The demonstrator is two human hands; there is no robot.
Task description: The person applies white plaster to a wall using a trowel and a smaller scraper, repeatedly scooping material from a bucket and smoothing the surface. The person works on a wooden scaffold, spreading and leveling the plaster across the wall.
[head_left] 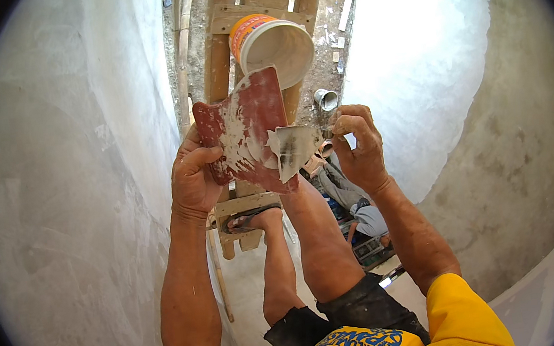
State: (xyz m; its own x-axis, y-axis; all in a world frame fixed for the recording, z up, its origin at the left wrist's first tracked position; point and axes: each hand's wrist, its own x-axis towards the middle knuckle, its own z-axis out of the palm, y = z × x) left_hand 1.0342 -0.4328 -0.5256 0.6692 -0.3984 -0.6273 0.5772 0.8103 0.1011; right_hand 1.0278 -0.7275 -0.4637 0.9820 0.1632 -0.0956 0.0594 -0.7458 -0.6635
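Observation:
My left hand (197, 175) grips the left edge of a dark red, curved-edged board (237, 119), thumb on its face. Pale putty is smeared over the middle of that board. With bent fingers my right hand (359, 146) holds a putty knife (296, 147), its handle mostly hidden. The knife's wide blade is coated with putty and overlaps the board's right side. Just beyond the board, a white and orange bucket (241, 37) stands on the planks, pale residue coating its inside.
Wooden scaffold planks (221, 15) run away ahead, with my sandalled foot (248, 218) on a crosspiece. Pale plastered walls rise on the left (75, 196) and right (506, 147). Far below are a metal can (327, 99) and another person (368, 221).

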